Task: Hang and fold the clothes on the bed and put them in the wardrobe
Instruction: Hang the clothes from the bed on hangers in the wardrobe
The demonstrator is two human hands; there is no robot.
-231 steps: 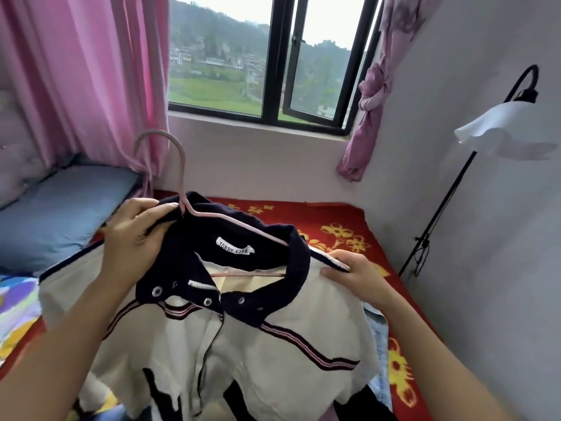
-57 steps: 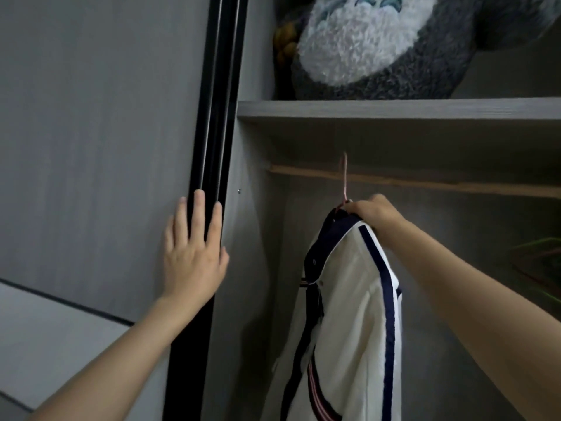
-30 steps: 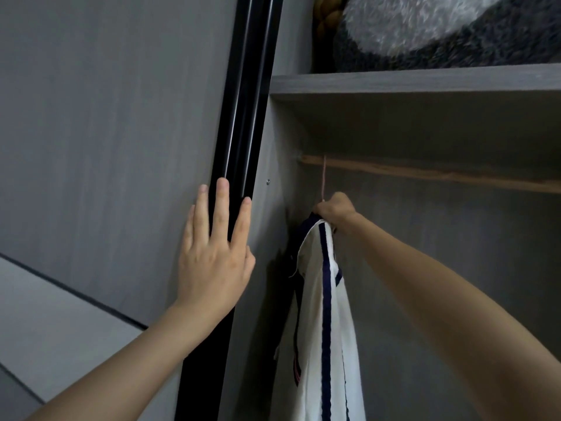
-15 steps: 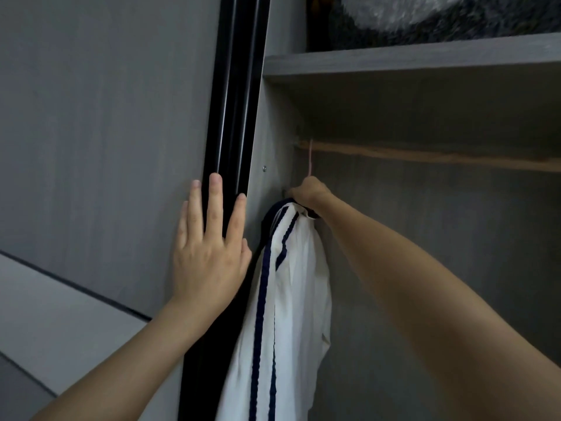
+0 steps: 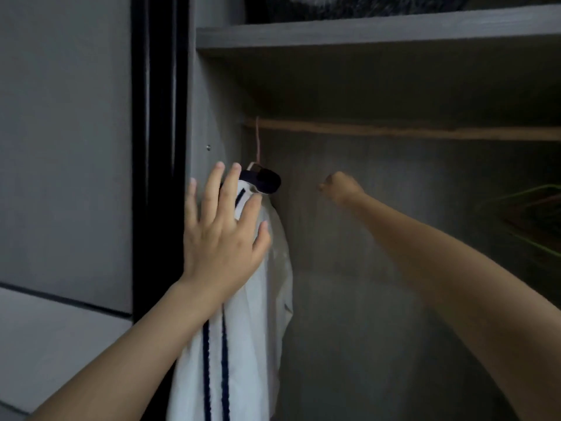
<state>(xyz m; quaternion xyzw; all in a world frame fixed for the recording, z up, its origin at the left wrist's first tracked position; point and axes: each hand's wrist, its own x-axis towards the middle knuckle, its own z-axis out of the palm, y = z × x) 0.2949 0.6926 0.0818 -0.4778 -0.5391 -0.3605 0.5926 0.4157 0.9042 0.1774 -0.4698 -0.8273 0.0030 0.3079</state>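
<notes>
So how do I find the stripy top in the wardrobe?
In the open wardrobe, a wooden rail runs under the grey shelf. At the rail's far left end hangs a thin pink hanger hook, and the top hangs below it, by the side wall. It is the only white cloth there, with a navy collar and stripes, and the left hand rests on it.
</notes>
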